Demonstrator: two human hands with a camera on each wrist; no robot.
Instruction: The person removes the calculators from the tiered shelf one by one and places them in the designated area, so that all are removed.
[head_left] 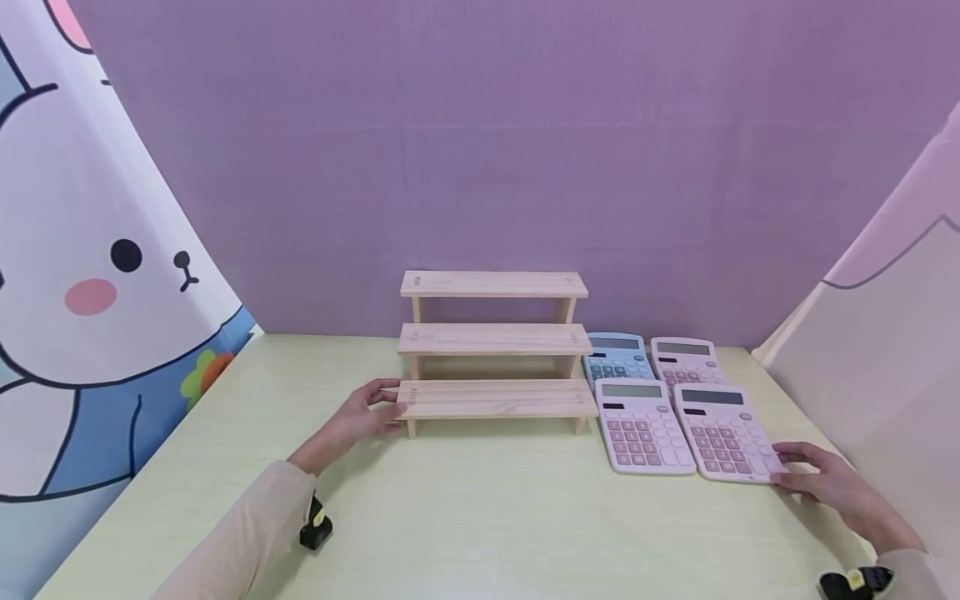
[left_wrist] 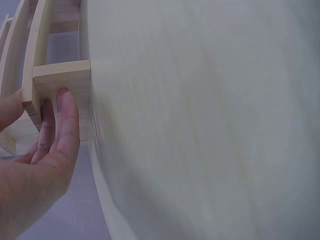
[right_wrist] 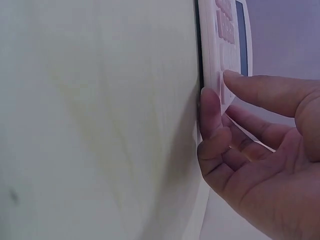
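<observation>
A three-step wooden display stand rests on the table against the back. My left hand grips the left end of its lowest step. In the left wrist view the thumb is at the board's edge and the fingertips reach the side leg beneath. To the right of the stand lies a pink calculator, face up and slightly turned. The thumb of my right hand is on its lower right corner, with the index finger against its side; the right wrist view shows the calculator edge-on between them.
Left of the held calculator lies another pink calculator, close to the stand. Behind them are a blue calculator and a third pink one. A purple backdrop rises behind the pale table; a cartoon-printed cloth hangs at left.
</observation>
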